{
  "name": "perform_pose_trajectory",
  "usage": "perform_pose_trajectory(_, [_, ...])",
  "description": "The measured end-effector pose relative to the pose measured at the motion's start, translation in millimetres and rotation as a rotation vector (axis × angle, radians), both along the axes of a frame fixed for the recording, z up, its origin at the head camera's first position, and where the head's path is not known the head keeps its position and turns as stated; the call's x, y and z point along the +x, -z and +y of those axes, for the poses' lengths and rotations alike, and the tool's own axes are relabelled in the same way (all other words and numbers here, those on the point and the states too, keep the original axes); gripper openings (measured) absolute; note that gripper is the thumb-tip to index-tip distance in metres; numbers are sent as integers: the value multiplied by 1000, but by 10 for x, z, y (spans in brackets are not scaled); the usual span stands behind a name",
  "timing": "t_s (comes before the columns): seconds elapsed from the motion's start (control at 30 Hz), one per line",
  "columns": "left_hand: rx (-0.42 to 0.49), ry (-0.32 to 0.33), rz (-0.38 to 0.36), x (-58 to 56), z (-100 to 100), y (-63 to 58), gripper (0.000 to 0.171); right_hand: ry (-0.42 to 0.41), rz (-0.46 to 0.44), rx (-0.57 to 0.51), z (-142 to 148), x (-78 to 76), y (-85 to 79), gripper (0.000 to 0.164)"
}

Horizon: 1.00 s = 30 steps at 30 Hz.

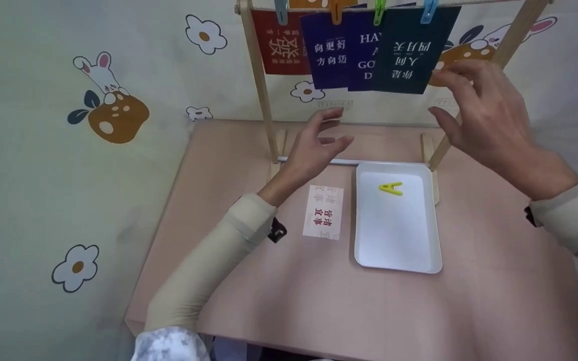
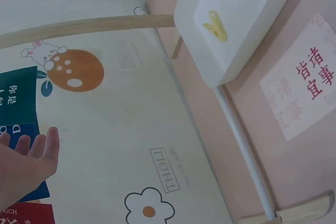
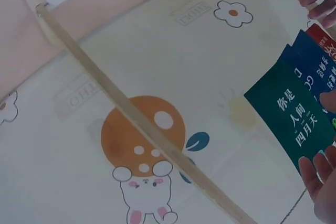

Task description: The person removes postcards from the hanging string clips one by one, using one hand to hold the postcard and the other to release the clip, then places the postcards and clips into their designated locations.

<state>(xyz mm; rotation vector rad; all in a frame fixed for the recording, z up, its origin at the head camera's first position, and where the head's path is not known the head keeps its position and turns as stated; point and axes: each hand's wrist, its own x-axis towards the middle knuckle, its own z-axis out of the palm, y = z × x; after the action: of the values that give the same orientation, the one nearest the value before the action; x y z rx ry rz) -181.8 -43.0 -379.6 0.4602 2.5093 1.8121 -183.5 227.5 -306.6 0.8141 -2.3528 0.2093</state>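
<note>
Several printed cards hang by clothespins from a rope on a wooden rack: a red card (image 1: 280, 47), two overlapping blue cards (image 1: 325, 62) and a dark green card (image 1: 409, 55) in front at the right. A light blue clothespin (image 1: 429, 11) clips the green card. My right hand (image 1: 492, 108) is raised beside that card, fingers loosely bent, fingertips right at its right edge. Lower, in front of the rack, my left hand (image 1: 319, 143) hovers below the blue cards with relaxed fingers and nothing in it. In the left wrist view, its fingers (image 2: 51, 145) overlap the hanging cards.
On the pink-covered table, a white tray (image 1: 397, 235) holds one yellow clothespin (image 1: 391, 188). Left of it lies a white card (image 1: 323, 212) with red characters. The rack's wooden posts (image 1: 260, 85) stand either side of the cards, before a patterned wall covering (image 1: 133, 190).
</note>
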Motion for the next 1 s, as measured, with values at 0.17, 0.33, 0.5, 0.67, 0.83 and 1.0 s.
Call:
perform_pose_trajectory(0.17, [24, -13, 4, -47, 35, -129, 54, -80, 87, 6, 25, -77, -85, 56])
perform_pose_trajectory(0.33, [18, -14, -15, -34, 109, -303, 54, -121, 101, 6, 29, -162, -186, 58])
perform_pose_trajectory(0.5, [37, -36, 10, -108, 169, -363, 53, -109, 135, 18, -21, -270, -250, 61])
perform_pose_trajectory(0.67, [74, -33, 29, -136, 230, -457, 52, -78, 188, 62, -105, -385, -362, 63])
perform_pose_trajectory(0.83, [98, -37, 54, -180, 267, -513, 52, -34, 174, 174, -177, -457, -538, 73])
perform_pose_trajectory(1.0, [104, -58, 50, -235, 288, -562, 52, 22, 72, 263, -215, -512, -715, 87])
